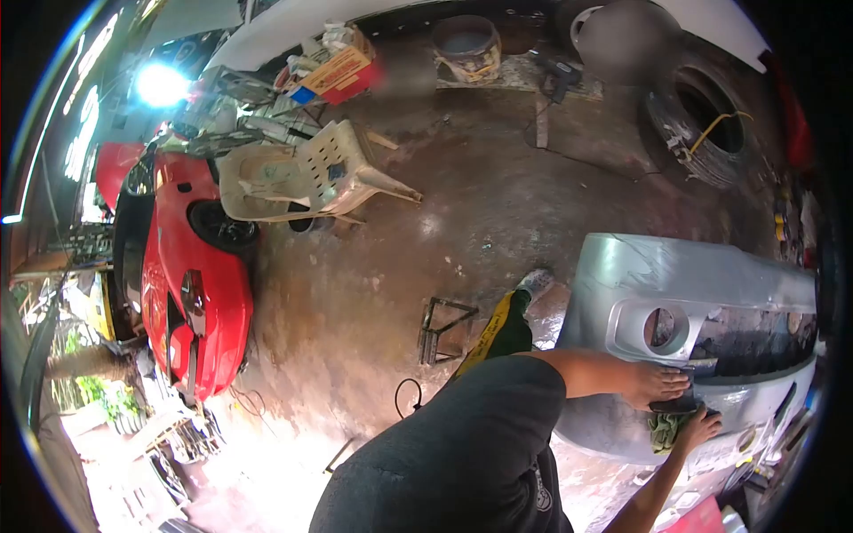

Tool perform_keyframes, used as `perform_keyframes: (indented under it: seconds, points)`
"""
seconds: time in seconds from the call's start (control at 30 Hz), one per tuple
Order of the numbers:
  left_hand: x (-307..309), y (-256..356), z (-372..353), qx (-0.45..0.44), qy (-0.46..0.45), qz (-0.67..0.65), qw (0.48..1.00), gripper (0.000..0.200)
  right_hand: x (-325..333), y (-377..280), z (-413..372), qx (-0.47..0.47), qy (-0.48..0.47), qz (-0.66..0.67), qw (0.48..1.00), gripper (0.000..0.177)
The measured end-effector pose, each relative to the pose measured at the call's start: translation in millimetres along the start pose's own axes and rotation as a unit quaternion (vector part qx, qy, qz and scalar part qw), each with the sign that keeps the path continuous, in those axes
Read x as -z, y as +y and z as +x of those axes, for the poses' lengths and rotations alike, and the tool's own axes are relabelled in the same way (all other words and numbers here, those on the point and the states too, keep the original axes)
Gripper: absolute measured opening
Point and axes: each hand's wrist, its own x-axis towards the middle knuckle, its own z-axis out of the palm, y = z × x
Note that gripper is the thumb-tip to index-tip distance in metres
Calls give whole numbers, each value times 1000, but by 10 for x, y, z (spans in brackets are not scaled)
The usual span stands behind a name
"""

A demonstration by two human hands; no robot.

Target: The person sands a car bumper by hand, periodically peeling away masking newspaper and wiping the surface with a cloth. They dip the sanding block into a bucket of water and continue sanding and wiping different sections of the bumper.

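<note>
A silver-grey car bumper [633,266] with a round lamp opening lies on the right. My left hand [656,384] is on its surface, fingers pressed over a dark flat pad [677,403] whose exact kind I cannot make out. Just below, my right hand [700,430] closes on a crumpled green cloth [664,432], close to the pad and against the bumper. The fingertips of both hands nearly meet. Part of the pad is hidden under my left hand.
A small metal frame stand [444,330] is near my foot. A plastic chair [311,173] stands beside a red car [200,293]. Farther back are a red box [342,75], a bucket [466,51], a power tool [560,78] and a tyre [697,124].
</note>
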Motion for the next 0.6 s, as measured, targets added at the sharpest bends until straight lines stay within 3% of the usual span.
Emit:
perform_keyframes:
  seconds: [0.07,0.13,0.2,0.27,0.37,0.4,0.5,0.53,0.6]
  points:
    - [105,6,-28,12,-24,0,1000,91,-141,128,-16,73,0,-89,993,37]
    - [212,87,-38,49,-44,-20,998,90,-205,181,-54,68,51,-35,996,33]
    - [255,154,-23,89,-28,-45,995,93,-72,66,26,84,-13,-92,992,35]
    - [123,187,-41,124,14,-80,989,96,127,54,63,117,-139,-224,958,41]
    - [27,192,-209,108,44,-64,991,103,-103,233,62,140,-49,-183,972,28]
    - [134,142,-419,84,31,-74,993,104,-20,175,76,130,-88,-206,966,31]
    - [401,44,-1107,14,-27,-55,998,106,-35,249,30,174,-44,-191,965,38]
    - [454,-17,-1229,-13,-47,-42,998,106,-72,215,18,142,-17,-122,982,37]
    - [441,-60,-1126,-15,-2,-43,999,105,-246,234,-41,64,43,-2,997,37]
